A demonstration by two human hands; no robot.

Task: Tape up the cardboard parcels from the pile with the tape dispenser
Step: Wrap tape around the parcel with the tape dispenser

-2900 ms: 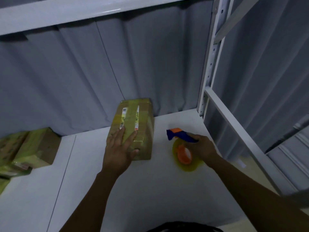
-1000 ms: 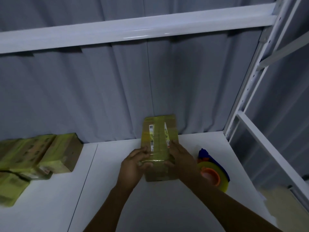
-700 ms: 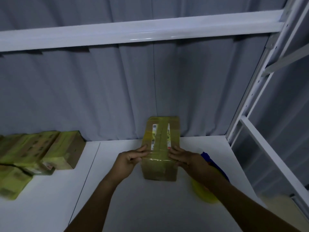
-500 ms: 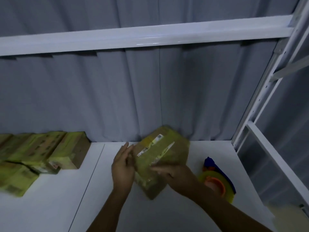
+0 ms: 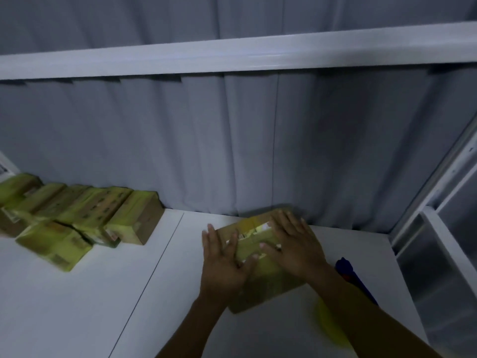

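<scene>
A cardboard parcel (image 5: 260,285) wrapped in yellow tape lies on the white shelf (image 5: 77,306), turned at an angle, with a barcode label showing between my hands. My left hand (image 5: 224,264) lies flat on its left part with the fingers straight. My right hand (image 5: 294,244) presses flat on its top right part. The tape dispenser (image 5: 353,277), blue with a yellow roll, lies to the right, mostly hidden behind my right forearm. A pile of taped parcels (image 5: 77,218) sits at the left against the curtain.
A grey curtain (image 5: 232,140) hangs behind the shelf. A white shelf beam (image 5: 232,52) crosses overhead. A white upright post (image 5: 444,177) and side rail close off the right end. A seam (image 5: 154,267) runs across the shelf between the pile and the parcel.
My right hand let go of the tape dispenser and joined the left on the parcel. Both hands lifted and turned it, then laid it down at an angle under flat palms.
</scene>
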